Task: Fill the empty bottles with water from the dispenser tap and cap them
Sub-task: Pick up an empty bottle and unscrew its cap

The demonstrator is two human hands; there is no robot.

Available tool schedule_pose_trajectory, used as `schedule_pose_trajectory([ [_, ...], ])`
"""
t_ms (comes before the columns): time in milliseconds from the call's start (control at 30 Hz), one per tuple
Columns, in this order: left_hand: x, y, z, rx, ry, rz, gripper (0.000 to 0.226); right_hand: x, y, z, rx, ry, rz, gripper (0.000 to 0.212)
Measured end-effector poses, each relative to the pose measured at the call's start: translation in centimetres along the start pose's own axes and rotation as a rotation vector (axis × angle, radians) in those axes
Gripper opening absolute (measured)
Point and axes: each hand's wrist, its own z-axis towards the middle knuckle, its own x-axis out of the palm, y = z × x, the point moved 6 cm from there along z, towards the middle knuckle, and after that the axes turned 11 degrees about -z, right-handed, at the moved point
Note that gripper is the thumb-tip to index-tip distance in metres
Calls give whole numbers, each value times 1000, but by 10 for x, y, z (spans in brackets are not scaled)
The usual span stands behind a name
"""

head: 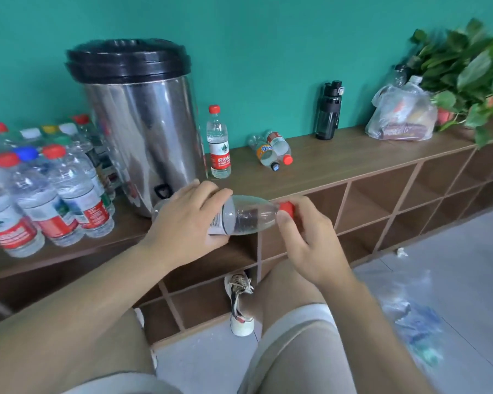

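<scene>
Head view, bottle (248, 216): held sideways in the air before the surface (339, 157) edge, just right of the dispenser tap (162, 191); looks empty
Left hand (188, 220): fingers curled round the bottle's body, likely steadying it against a twist
Right hand (305, 237): fingers (285, 223) pinching the red cap (286, 208), probably to unscrew it before filling
Capped bottles (49, 194): grouped left of the dispenser (143, 123), apparently already filled

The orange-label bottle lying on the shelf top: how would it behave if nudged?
Round and on its side, the orange-label bottle would probably roll. It looks clear and empty, so likely light and easily dented. The red-capped bottle beside it may block it.
</scene>
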Motion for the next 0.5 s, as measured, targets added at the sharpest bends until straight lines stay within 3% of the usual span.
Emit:
schedule_pose_trajectory([
  [200, -68, 2, -60, -61, 119, 238, 76, 29, 46, -5, 169, 180, -141, 71],
  [500, -99, 19, -112, -229, 160, 237, 74, 86, 85, -24, 161, 322, 53, 67],
])
